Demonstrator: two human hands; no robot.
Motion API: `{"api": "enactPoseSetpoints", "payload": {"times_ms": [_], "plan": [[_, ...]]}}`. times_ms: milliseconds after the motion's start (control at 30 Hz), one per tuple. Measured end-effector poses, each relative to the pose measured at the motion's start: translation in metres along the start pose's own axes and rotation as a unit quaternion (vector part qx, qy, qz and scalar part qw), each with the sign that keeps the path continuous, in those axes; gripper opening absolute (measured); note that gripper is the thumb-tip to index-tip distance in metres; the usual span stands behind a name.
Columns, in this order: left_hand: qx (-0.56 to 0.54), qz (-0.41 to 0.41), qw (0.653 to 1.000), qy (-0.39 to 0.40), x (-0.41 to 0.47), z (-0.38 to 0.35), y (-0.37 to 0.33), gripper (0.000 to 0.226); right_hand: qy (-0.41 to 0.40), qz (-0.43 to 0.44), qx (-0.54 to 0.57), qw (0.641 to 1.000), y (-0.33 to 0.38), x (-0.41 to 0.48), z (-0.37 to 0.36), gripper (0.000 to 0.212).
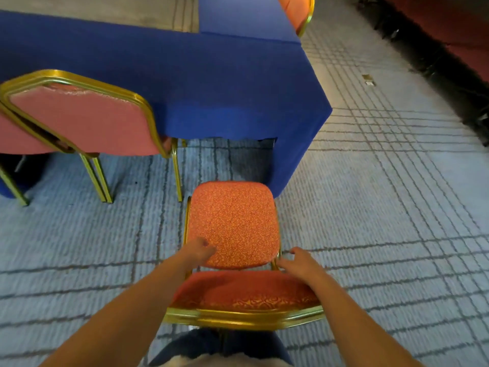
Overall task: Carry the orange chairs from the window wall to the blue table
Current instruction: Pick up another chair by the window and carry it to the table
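An orange chair (235, 223) with a gold frame stands on the carpet right in front of me, its seat facing the blue table (185, 83). Its backrest (246, 295) is closest to me. My left hand (199, 251) is curled over the seat's rear left edge. My right hand (297, 262) is at the rear right corner, fingers spread and touching the gold frame post. Two stacked orange chairs (79, 120) stand at the table to the left. Another orange chair (300, 9) shows at the table's far right end.
The blue cloth hangs to the floor at the table's corner (296, 154), just beyond the chair's seat. Grey lined carpet (383, 207) stretches to the right. Dark red furniture (455, 35) lines the far right.
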State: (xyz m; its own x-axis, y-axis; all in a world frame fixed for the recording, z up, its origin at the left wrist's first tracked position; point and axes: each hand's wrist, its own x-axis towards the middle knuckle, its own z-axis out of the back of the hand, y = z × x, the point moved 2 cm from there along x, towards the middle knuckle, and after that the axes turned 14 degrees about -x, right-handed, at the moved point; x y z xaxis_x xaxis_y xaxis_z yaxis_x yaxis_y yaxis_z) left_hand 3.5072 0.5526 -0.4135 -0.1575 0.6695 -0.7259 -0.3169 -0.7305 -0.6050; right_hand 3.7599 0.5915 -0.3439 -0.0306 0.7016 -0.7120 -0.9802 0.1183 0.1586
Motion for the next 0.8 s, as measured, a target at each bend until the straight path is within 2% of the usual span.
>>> {"api": "enactPoseSetpoints", "payload": {"times_ms": [67, 233, 333, 433, 600, 800], "plan": [[0.005, 0.025, 1.000, -0.011, 0.002, -0.002, 0.012, 0.019, 0.026, 0.002, -0.037, 0.999, -0.007, 0.014, -0.002, 0.052], [0.034, 0.101, 0.994, -0.035, 0.005, -0.008, 0.031, 0.038, 0.094, -0.017, -0.075, 0.993, -0.033, 0.053, -0.002, 0.051], [0.063, 0.140, 0.987, -0.045, 0.009, -0.009, 0.035, 0.041, 0.122, -0.027, -0.066, 0.990, -0.046, 0.069, -0.003, 0.059], [0.063, 0.164, 0.983, -0.061, 0.019, -0.013, 0.044, 0.041, 0.148, -0.027, -0.060, 0.987, -0.055, 0.088, -0.005, 0.056], [0.070, 0.199, 0.976, -0.058, 0.032, -0.020, 0.053, 0.040, 0.193, -0.067, -0.065, 0.977, -0.067, 0.116, -0.020, 0.076], [0.110, 0.224, 0.968, -0.026, 0.052, -0.022, 0.070, 0.048, 0.214, -0.099, -0.045, 0.971, -0.073, 0.146, -0.044, 0.059]]}}
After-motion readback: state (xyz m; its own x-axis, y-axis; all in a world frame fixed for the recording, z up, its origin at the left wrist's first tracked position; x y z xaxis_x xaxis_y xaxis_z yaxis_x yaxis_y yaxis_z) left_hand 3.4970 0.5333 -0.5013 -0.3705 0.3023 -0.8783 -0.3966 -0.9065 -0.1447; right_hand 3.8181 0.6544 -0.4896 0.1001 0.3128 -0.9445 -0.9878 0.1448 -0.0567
